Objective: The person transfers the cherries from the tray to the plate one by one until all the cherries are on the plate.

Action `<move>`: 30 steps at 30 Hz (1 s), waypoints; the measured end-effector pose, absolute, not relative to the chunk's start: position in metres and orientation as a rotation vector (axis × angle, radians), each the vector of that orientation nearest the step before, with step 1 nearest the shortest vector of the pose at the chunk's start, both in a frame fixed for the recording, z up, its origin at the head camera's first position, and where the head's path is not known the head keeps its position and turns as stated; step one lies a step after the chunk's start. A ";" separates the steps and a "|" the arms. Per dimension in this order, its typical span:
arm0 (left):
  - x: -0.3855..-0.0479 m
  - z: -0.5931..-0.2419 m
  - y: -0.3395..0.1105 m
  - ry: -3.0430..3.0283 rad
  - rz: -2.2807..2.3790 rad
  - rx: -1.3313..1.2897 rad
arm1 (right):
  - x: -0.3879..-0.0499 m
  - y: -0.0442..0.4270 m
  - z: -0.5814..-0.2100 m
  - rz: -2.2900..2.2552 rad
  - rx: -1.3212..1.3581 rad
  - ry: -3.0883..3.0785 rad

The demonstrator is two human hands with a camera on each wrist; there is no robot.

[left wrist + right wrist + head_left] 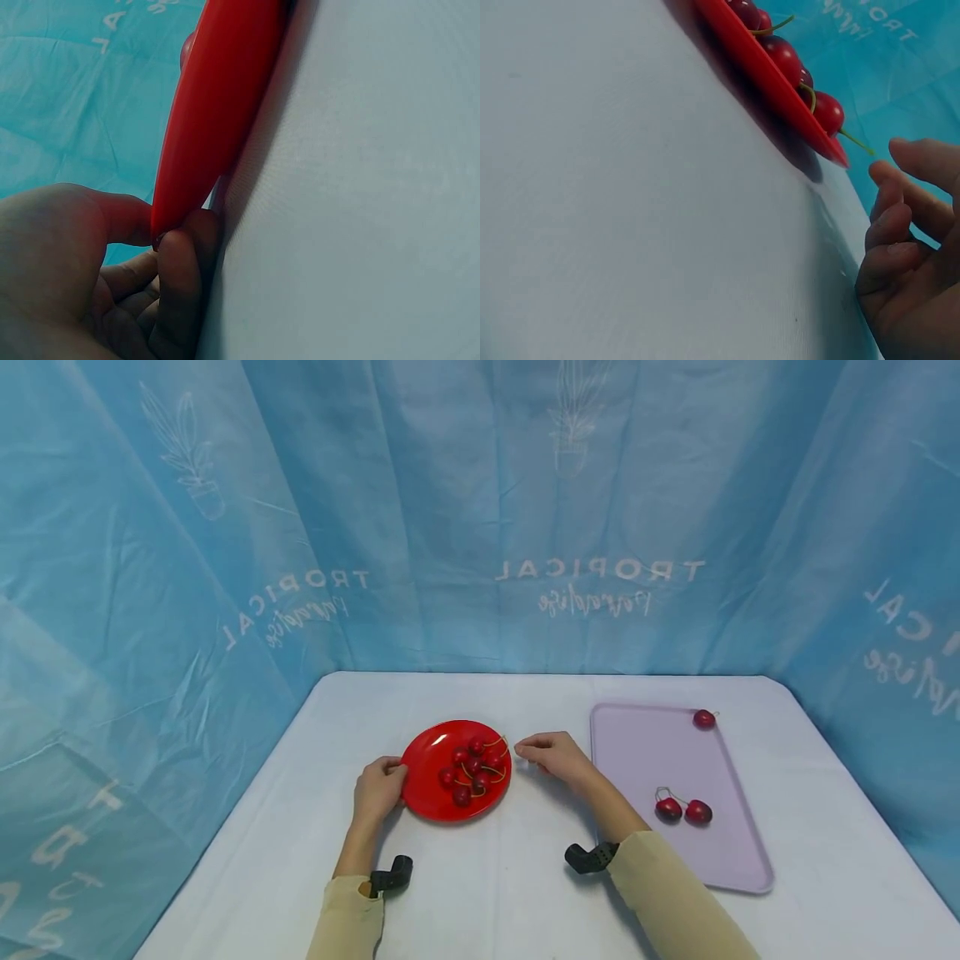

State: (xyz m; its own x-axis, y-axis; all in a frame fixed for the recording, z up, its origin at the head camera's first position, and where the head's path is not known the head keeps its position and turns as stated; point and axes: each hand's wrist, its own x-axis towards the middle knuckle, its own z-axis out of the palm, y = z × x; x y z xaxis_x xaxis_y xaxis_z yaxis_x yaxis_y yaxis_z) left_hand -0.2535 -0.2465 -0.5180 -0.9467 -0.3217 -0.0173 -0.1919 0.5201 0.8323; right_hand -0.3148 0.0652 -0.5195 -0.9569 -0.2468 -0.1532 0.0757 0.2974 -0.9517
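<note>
Your left hand (377,788) pinches the plate (423,778), likely steadying it | right hand (555,754) empty, narrowly parted | cherries (474,767) between both

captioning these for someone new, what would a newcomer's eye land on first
Probably the glossy red plate with its cluster of cherries, left of the middle of the white table, the left hand gripping its left rim. Then the right hand, just off the plate's right edge, and the pale purple tray on the right with three cherries.
</note>
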 end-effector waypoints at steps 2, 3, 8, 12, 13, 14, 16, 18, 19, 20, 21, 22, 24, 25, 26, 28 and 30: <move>-0.253 -0.518 -0.247 -2.615 -1.400 0.441 | -0.312 0.067 -0.519 -1.702 -0.189 2.292; -0.254 -0.518 -0.247 -2.616 -1.398 0.439 | -0.311 0.068 -0.518 -1.707 -0.201 2.292; -0.252 -0.519 -0.246 -2.630 -1.384 0.445 | -0.306 0.075 -0.514 -1.698 -0.246 2.306; -0.252 -0.521 -0.247 -2.631 -1.375 0.445 | -0.301 0.082 -0.506 -1.680 -0.298 2.344; -0.252 -0.521 -0.247 -2.628 -1.376 0.440 | -0.300 0.084 -0.504 -1.680 -0.296 2.348; -0.252 -0.521 -0.248 -2.630 -1.376 0.437 | -0.299 0.086 -0.502 -1.678 -0.297 2.352; -0.252 -0.521 -0.248 -2.631 -1.381 0.438 | -0.299 0.089 -0.500 -1.671 -0.281 2.356; -0.252 -0.521 -0.249 -2.627 -1.386 0.437 | -0.299 0.092 -0.498 -1.652 -0.282 2.369; -0.252 -0.520 -0.249 -2.626 -1.387 0.439 | -0.300 0.094 -0.498 -1.647 -0.285 2.375; -0.252 -0.520 -0.249 -2.627 -1.387 0.443 | -0.300 0.095 -0.498 -1.642 -0.288 2.379; -0.251 -0.520 -0.249 -2.629 -1.387 0.449 | -0.300 0.097 -0.498 -1.633 -0.287 2.387; -0.251 -0.520 -0.249 -2.630 -1.388 0.453 | -0.300 0.099 -0.498 -1.625 -0.290 2.398; -0.251 -0.520 -0.248 -2.632 -1.383 0.457 | -0.300 0.102 -0.499 -1.614 -0.286 2.411; -0.251 -0.520 -0.247 -2.628 -1.383 0.456 | -0.300 0.104 -0.499 -1.610 -0.281 2.417; -0.251 -0.520 -0.247 -2.626 -1.383 0.456 | -0.300 0.106 -0.500 -1.602 -0.277 2.425; -0.252 -0.521 -0.247 -2.618 -1.383 0.447 | -0.299 0.108 -0.501 -1.591 -0.283 2.445; -0.252 -0.522 -0.247 -2.611 -1.381 0.448 | -0.298 0.111 -0.502 -1.586 -0.295 2.447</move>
State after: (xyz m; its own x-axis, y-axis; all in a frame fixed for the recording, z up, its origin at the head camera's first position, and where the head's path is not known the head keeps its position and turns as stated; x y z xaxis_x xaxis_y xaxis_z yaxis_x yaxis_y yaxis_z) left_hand -0.2519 -0.2472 -0.5219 -0.9434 -0.3315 -0.0038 -0.1898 0.5305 0.8262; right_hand -0.2984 0.1106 -0.5019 -0.9579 -0.2793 -0.0667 -0.0533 0.4010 -0.9145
